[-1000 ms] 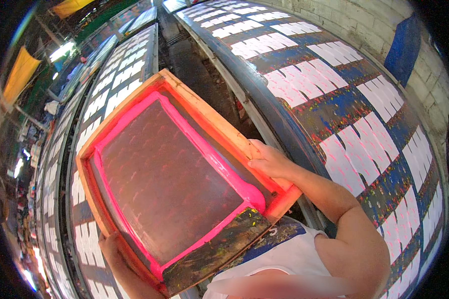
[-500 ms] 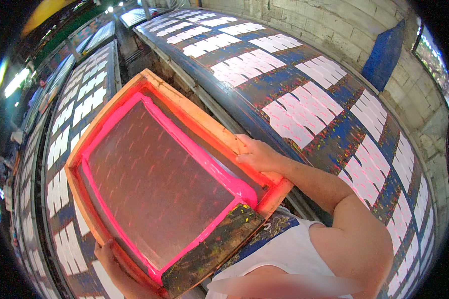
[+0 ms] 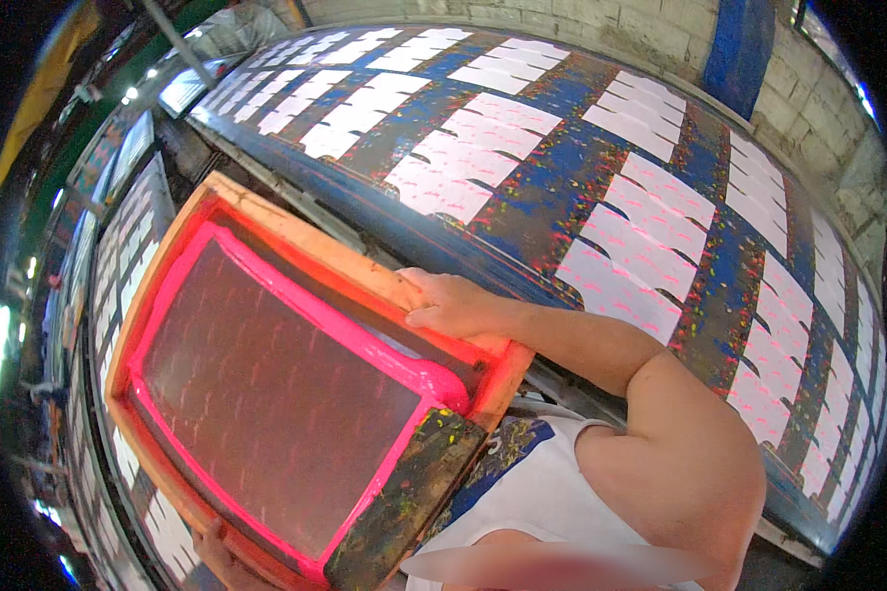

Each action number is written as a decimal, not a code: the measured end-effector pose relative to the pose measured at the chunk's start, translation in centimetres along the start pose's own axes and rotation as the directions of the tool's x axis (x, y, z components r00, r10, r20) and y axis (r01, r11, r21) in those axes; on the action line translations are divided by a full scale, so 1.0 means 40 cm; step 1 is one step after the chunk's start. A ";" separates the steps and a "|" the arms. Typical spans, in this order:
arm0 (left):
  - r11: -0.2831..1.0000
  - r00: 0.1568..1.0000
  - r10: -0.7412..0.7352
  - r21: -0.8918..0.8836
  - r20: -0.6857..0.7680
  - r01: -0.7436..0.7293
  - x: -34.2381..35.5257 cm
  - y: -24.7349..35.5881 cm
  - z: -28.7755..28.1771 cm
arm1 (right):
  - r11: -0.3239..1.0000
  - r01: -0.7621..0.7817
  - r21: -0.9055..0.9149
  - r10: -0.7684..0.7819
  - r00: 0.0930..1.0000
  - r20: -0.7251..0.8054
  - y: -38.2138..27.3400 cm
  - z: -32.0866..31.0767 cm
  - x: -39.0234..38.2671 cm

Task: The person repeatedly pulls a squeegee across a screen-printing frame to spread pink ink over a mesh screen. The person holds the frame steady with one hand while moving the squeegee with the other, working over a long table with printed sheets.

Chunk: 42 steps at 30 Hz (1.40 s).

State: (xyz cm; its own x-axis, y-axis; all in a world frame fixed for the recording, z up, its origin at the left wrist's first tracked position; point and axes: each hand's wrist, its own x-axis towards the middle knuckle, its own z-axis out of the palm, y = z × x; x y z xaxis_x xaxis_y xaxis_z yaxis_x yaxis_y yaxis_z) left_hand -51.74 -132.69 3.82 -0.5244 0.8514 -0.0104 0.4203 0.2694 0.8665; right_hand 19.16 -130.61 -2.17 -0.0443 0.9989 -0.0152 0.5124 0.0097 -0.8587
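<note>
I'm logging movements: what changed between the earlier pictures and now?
The view has turned right; the framed screen has shifted left in the picture, and the long right table swung left. Nothing was released: the left hand and right hand still hold the screen, pink ink bordering its mesh.

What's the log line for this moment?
left hand: holds frame; right hand: holds frame; ink: pink, inside frame; table: white pieces

Table (image 3: 534, 219) right of screen frame (image 3: 276, 394), sheets (image 3: 646, 231) on it, wall (image 3: 641, 20) behind.
</note>
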 end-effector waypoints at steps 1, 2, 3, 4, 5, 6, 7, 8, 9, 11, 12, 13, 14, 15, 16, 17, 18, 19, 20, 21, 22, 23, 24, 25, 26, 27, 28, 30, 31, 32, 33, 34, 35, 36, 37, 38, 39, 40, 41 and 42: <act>1.000 1.000 0.001 0.018 0.004 -0.001 0.038 0.040 0.018 | 1.000 -0.004 0.027 0.004 1.000 0.006 0.001 -0.005 0.051; 0.999 1.000 0.000 0.034 0.003 0.000 0.077 0.066 0.041 | 0.999 -0.022 0.024 0.022 1.000 0.009 0.004 -0.005 0.098; 0.999 1.000 0.001 0.046 -0.002 -0.001 0.118 0.086 0.063 | 0.999 -0.009 0.051 0.009 1.000 0.009 0.007 -0.007 0.137; 0.999 1.000 0.000 0.050 0.004 0.000 0.157 0.103 0.088 | 0.998 -0.014 0.062 0.013 1.000 0.015 0.007 -0.014 0.179; 0.998 1.000 -0.003 0.058 0.008 0.002 0.194 0.122 0.114 | 0.998 -0.012 0.067 0.011 1.000 0.014 0.004 -0.025 0.222; 0.998 1.000 0.003 0.056 0.012 -0.004 0.227 0.139 0.144 | 0.997 -0.023 0.071 0.022 1.000 0.007 -0.002 -0.033 0.261; 0.999 1.000 -0.006 0.040 0.024 0.005 0.280 0.096 0.181 | 0.999 -0.030 0.045 0.030 1.000 0.000 0.020 -0.009 0.297; 0.999 0.999 -0.002 0.050 0.032 0.000 0.322 0.125 0.204 | 0.997 -0.048 0.060 0.049 0.999 -0.001 0.013 -0.009 0.333; 0.999 0.999 -0.002 0.054 0.038 0.000 0.361 0.135 0.230 | 0.996 -0.046 0.076 0.046 0.999 -0.008 0.015 -0.012 0.374; 0.998 0.999 -0.007 0.066 0.053 0.004 0.450 0.136 0.271 | 0.993 -0.050 0.107 0.051 0.999 -0.008 0.029 -0.001 0.462; 0.997 0.998 -0.011 0.072 0.054 0.007 0.495 0.137 0.286 | 0.994 -0.045 0.103 0.047 0.999 -0.012 0.036 0.010 0.509; 0.998 0.998 -0.011 0.069 0.061 0.006 0.537 0.136 0.313 | 0.995 -0.038 0.095 0.039 0.999 -0.018 0.040 0.018 0.560; 0.999 0.997 -0.020 0.049 0.071 0.017 0.601 0.074 0.353 | 0.999 -0.027 0.042 0.028 0.999 -0.026 0.072 0.049 0.618; 0.999 0.997 -0.014 0.046 0.080 0.011 0.656 0.089 0.375 | 0.999 -0.027 0.046 0.029 0.999 -0.026 0.066 0.059 0.671; 0.999 0.996 -0.009 0.035 0.087 0.006 0.709 0.091 0.404 | 0.999 -0.030 0.032 0.031 0.999 -0.029 0.061 0.062 0.729; 1.000 0.996 -0.001 0.029 0.092 -0.001 0.767 0.098 0.426 | 0.999 -0.030 0.021 0.030 0.999 -0.029 0.049 0.069 0.792; 1.000 0.995 -0.002 0.025 0.099 -0.001 0.822 0.101 0.445 | 0.999 -0.049 0.004 0.049 0.998 -0.045 0.034 0.071 0.847; 1.000 0.996 -0.004 0.013 0.089 0.003 0.871 0.106 0.453 | 0.998 -0.059 -0.014 0.058 0.997 -0.046 0.012 0.072 0.900; 1.000 0.996 0.000 -0.006 0.084 0.001 0.913 0.114 0.464 | 0.998 -0.057 -0.035 0.056 0.998 -0.039 -0.015 0.068 0.958; 0.999 0.997 -0.017 -0.032 0.075 0.019 0.958 0.073 0.472 | 0.996 -0.039 -0.079 0.037 0.999 -0.025 -0.022 0.081 1.007; 0.999 0.998 -0.021 -0.046 0.063 0.024 1.005 0.077 0.476 | 0.995 -0.029 -0.095 0.028 1.000 -0.014 -0.041 0.082 1.057; 0.998 0.998 -0.022 -0.057 0.059 0.025 1.049 0.078 0.487 | 0.992 -0.046 -0.116 0.046 0.999 -0.001 -0.057 0.079 1.109; 0.998 0.998 -0.027 -0.057 0.055 0.030 1.087 0.102 0.484 | 0.995 -0.039 -0.092 0.040 0.999 0.006 -0.077 0.075 1.158; 0.998 0.998 -0.036 -0.057 0.046 0.038 1.124 0.120 0.490 | 0.995 -0.065 -0.076 0.066 0.998 0.013 -0.091 0.067 1.195; 0.997 0.997 -0.052 -0.050 0.050 0.054 1.156 0.129 0.498 | 0.994 -0.094 -0.061 0.095 0.995 0.014 -0.098 0.068 1.232; 0.997 0.997 -0.055 -0.049 0.054 0.058 1.193 0.141 0.509 | 0.996 -0.071 -0.062 0.071 0.997 0.003 -0.102 0.071 1.274; 0.998 0.998 -0.047 -0.049 0.049 0.050 1.229 0.178 0.523 | 0.997 -0.054 -0.053 0.054 0.998 -0.011 -0.112 0.065 1.308; 0.998 0.997 -0.052 -0.034 0.056 0.054 1.312 0.208 0.555 | 0.998 -0.039 -0.053 0.038 0.999 -0.019 -0.115 0.068 1.384; 0.998 0.997 -0.050 -0.022 0.053 0.051 1.350 0.247 0.573 | 0.999 -0.034 -0.043 0.034 0.999 -0.012 -0.121 0.054 1.439; 0.998 0.996 -0.059 -0.015 0.060 0.060 1.386 0.253 0.593 | 0.998 -0.040 -0.058 0.040 0.999 -0.003 -0.121 0.053 1.492; 0.998 0.997 -0.054 -0.017 0.059 0.055 1.429 0.261 0.615 | 0.999 -0.034 -0.037 0.035 0.999 0.016 -0.118 0.055 1.543; 0.999 0.997 -0.051 -0.013 0.063 0.052 1.466 0.264 0.644 | 0.998 -0.051 -0.028 0.052 0.998 0.037 -0.113 0.060 1.591; 0.999 0.997 -0.048 -0.016 0.066 0.050 1.497 0.270 0.675 | 0.998 -0.059 -0.016 0.059 0.997 0.053 -0.102 0.060 1.638; 0.999 0.996 -0.046 -0.015 0.070 0.047 1.536 0.269 0.711 | 0.998 -0.066 -0.017 0.067 0.996 0.056 -0.088 0.069 1.695; 0.999 0.996 -0.042 -0.008 0.080 0.043 1.582 0.265 0.748 | 0.997 -0.071 -0.010 0.072 0.996 0.057 -0.070 0.089 1.749; 0.999 0.995 -0.042 0.006 0.087 0.042 1.622 0.286 0.781 | 0.996 -0.084 0.007 0.083 0.995 0.059 -0.057 0.093 1.812; 0.999 0.995 -0.043 0.017 0.094 0.041 1.662 0.295 0.811 | 0.998 -0.062 0.019 0.061 0.998 0.034 -0.039 0.097 1.870; 0.998 0.994 -0.046 0.045 0.096 0.042 1.698 0.326 0.822 | 0.998 -0.053 0.046 0.051 0.998 0.026 -0.029 0.099 1.920; 0.997 0.994 -0.051 0.067 0.095 0.044 1.732 0.345 0.829 | 0.997 -0.051 0.066 0.050 0.998 0.026 -0.024 0.114 1.961; 0.996 0.995 -0.049 0.072 0.093 0.042 1.772 0.352 0.839 | 0.998 -0.033 0.060 0.032 0.999 0.020 -0.021 0.132 1.998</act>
State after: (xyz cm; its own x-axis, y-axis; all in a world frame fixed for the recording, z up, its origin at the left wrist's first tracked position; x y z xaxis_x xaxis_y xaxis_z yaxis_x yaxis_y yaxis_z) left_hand -58.13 -53.44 -1.47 -0.4736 0.8752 -0.0989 0.4500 0.3370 0.8270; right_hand 10.67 -51.03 -5.38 -0.0454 0.9976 -0.0531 0.4614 -0.0262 -0.8868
